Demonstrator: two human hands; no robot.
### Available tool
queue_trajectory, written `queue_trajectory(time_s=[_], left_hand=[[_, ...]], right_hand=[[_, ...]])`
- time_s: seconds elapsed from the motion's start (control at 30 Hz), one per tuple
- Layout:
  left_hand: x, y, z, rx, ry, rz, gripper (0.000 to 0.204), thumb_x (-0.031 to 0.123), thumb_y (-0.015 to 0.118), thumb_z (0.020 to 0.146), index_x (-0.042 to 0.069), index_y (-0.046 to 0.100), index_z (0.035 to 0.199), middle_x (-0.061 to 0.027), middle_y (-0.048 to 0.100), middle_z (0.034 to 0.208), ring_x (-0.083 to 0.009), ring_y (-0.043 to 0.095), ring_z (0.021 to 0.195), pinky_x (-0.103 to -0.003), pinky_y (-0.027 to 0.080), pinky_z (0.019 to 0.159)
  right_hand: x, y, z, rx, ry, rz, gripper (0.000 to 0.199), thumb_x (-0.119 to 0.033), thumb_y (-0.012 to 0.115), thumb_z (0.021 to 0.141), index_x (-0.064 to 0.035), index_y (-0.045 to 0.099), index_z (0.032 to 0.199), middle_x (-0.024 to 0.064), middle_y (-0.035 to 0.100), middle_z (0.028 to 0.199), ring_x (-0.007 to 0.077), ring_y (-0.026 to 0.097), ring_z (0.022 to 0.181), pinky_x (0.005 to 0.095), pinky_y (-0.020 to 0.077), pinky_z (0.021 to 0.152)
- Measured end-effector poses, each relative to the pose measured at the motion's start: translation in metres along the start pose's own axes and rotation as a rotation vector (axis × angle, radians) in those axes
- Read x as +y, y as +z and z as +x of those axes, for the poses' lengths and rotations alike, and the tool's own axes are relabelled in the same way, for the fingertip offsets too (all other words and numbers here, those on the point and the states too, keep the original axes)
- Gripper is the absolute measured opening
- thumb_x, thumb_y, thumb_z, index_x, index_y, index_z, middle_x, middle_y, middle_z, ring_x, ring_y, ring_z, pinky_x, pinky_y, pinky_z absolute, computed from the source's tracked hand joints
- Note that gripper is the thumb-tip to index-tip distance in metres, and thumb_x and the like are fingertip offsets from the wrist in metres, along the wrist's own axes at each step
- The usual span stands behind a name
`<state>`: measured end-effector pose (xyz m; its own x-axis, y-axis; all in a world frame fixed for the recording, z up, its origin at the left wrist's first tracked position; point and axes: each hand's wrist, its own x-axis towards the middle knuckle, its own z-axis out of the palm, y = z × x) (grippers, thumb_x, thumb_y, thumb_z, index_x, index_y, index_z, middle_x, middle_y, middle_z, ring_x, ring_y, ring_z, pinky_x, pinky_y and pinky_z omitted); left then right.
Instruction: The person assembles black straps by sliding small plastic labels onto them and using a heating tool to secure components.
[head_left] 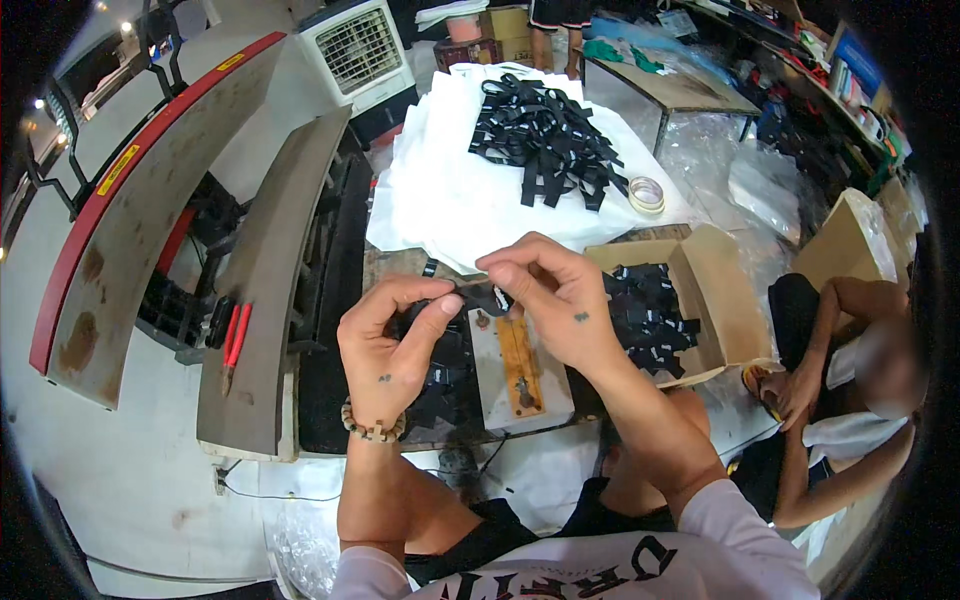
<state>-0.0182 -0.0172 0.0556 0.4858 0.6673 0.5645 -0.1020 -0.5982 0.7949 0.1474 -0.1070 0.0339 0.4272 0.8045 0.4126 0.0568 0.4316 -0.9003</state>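
Note:
Between my two hands a short black fabric strap (pixel 478 293) with a small white mark is stretched above the work table. My left hand (pixel 390 335) pinches its left end between thumb and forefinger. At the other end, my right hand (pixel 560 300) grips the strap with thumb and bent fingers, close to the white mark. Below them a pale block with a wooden strip (pixel 517 362) and a dark metal part lies on the table. More black straps (pixel 445 385) lie beside that block, partly hidden by my left hand.
Black straps (pixel 545 135) are heaped on a white sheet (pixel 425 170), beside a tape roll (pixel 646 196). An open cardboard box (pixel 715 300) of black pieces stands right. A red-handled tool (pixel 237 335) rests on a long board (pixel 265 270). A person (pixel 850 400) sits at right.

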Motion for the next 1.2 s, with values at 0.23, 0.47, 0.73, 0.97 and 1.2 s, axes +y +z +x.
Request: queue_trajectory(time_s=[0.23, 0.47, 0.73, 0.97, 1.2], left_hand=[[-0.001, 0.005, -0.002, -0.155, -0.068, -0.125, 0.012, 0.000, 0.075, 0.084, 0.000, 0.071, 0.094, -0.0043, 0.068, 0.085, -0.0082, 0.060, 0.076, -0.022, 0.046, 0.068], [-0.006, 0.014, -0.004, -0.086, 0.079, 0.028, 0.012, -0.001, 0.076, 0.082, 0.000, 0.070, 0.092, -0.0072, 0.069, 0.084, -0.0116, 0.062, 0.075, -0.024, 0.048, 0.067], [-0.011, 0.010, 0.000, 0.068, 0.243, 0.011, 0.016, -0.006, 0.078, 0.076, -0.001, 0.068, 0.088, -0.0101, 0.069, 0.084, -0.0175, 0.065, 0.077, -0.028, 0.050, 0.070], [-0.011, 0.007, 0.003, 0.174, 0.560, 0.182, 0.025, 0.000, 0.085, 0.068, 0.001, 0.065, 0.083, -0.0114, 0.068, 0.080, -0.0221, 0.064, 0.070, -0.030, 0.049, 0.061], [-0.015, -0.001, -0.001, 0.232, 0.786, 0.314, 0.033, 0.013, 0.089, 0.065, 0.003, 0.063, 0.082, -0.0115, 0.065, 0.075, -0.0226, 0.060, 0.061, -0.032, 0.046, 0.054]], right_hand=[[-0.002, 0.004, 0.001, 0.109, 0.083, 0.180, 0.012, -0.012, 0.070, 0.093, -0.0029, 0.067, 0.099, 0.0003, 0.066, 0.081, 0.0033, 0.054, 0.056, 0.0188, 0.0437, 0.047], [-0.001, 0.003, -0.003, 0.029, 0.048, 0.154, 0.010, -0.009, 0.069, 0.093, -0.0014, 0.065, 0.097, 0.0018, 0.066, 0.084, 0.0044, 0.057, 0.060, 0.0191, 0.0455, 0.049], [-0.010, 0.005, -0.009, -0.107, 0.012, 0.290, 0.012, -0.002, 0.068, 0.092, -0.0001, 0.066, 0.103, 0.0049, 0.067, 0.096, 0.0071, 0.062, 0.085, 0.0219, 0.0518, 0.077], [-0.006, 0.002, -0.010, -0.218, -0.045, 0.236, 0.019, 0.001, 0.069, 0.089, 0.0015, 0.066, 0.108, 0.0147, 0.064, 0.118, 0.0151, 0.063, 0.105, 0.0274, 0.0534, 0.088], [-0.012, -0.002, -0.012, -0.331, 0.245, 0.412, 0.018, 0.001, 0.072, 0.087, 0.0009, 0.066, 0.105, 0.0098, 0.066, 0.108, 0.0132, 0.066, 0.094, 0.0267, 0.0545, 0.083]])
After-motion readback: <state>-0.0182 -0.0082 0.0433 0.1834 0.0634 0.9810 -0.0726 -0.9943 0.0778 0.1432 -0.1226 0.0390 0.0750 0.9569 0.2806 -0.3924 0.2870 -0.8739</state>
